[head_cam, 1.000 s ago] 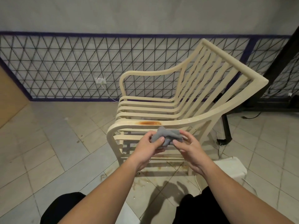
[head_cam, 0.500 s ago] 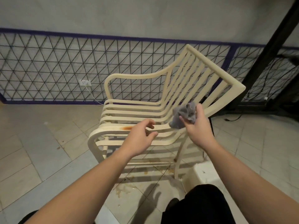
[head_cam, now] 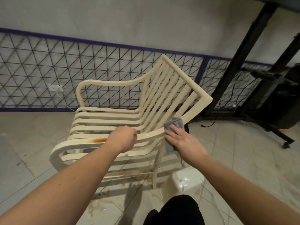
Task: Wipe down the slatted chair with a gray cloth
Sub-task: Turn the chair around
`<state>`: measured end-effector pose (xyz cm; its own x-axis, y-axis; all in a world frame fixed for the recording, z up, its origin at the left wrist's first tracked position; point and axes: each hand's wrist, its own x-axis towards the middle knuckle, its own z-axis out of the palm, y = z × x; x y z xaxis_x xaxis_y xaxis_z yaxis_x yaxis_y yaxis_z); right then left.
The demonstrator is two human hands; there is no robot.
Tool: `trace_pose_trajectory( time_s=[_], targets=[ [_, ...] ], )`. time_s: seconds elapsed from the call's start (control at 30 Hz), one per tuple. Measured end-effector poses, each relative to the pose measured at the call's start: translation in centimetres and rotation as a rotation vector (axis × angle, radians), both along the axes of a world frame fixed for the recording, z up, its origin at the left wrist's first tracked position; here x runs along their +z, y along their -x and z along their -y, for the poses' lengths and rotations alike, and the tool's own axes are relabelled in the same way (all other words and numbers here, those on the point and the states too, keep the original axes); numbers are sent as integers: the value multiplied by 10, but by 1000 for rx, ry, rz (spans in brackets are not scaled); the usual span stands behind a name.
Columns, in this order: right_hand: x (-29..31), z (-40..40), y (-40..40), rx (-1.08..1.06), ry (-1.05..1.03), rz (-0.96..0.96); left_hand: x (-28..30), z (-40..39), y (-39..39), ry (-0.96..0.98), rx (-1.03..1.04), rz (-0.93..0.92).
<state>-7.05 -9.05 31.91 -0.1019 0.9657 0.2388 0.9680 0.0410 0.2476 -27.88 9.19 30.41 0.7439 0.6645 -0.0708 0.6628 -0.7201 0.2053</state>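
Half a second ago the right hand (head_cam: 181,140) held the cloth (head_cam: 174,124) bunched in the air; now its fingers lie spread and flat on it, pressing it against the near armrest where that meets the chair (head_cam: 183,78) back, at about 4 o'clock from the seat. The left hand (head_cam: 123,138), then hovering half-open, now curls over the same armrest at about 9 o'clock from the cloth. Wiping looks only just begun: a rusty stain (head_cam: 99,140) remains on the armrest.

Left hand (head_cam: 122,138) seemingly curled, gripping; right hand (head_cam: 181,139) flat, pressing.
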Motion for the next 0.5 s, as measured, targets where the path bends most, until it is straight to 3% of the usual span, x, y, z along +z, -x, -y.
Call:
trace_pose_trajectory(
  time_s=[0.17, 0.3, 0.4, 0.5],
  targets=[
    [41, 5, 3, 40, -312, -305, -3, -2, 1, -48, -7, 24],
    [106, 9, -25, 12, -509, -162, -3, -2, 3, -73, -36, 51],
    [102, 7, -44, -113, -409, -16, -2, 0, 3, -94, -46, 58],
    [47, 10, -44, -84, -240, 0, -2, -1, 4, -102, -49, 72]
  ],
)
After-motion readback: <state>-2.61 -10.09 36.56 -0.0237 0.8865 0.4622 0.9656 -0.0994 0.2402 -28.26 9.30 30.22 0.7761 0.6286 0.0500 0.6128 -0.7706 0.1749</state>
